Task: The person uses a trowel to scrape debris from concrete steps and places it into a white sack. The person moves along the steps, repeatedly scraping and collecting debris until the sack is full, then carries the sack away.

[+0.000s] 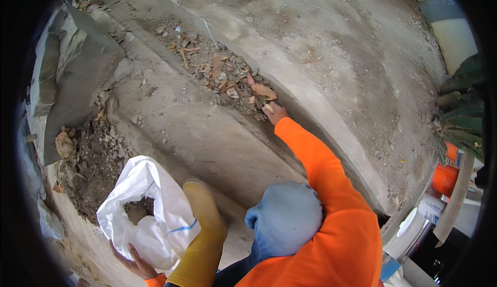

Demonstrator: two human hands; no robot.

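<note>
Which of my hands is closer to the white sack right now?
Left. Your left hand is at the near edge of the sack, apparently touching it; your right hand is well away, ahead and to the right, beside the brown leaf.

Two bare hands (139,266) (276,113), two orange sleeves (317,155), one white sack (161,230), one yellow boot (204,219) and one denim-covered knee (290,217) are seen outdoors.

Left bare hand (136,265): fingers spread against open-mouthed white plastic sack (158,240), blue-striped | Right bare hand (276,113): fingers curled, grip unclear | Dry brown leaf (264,91): just beyond right fingers | Yellow boot (204,217): rightward of left fingers
</note>
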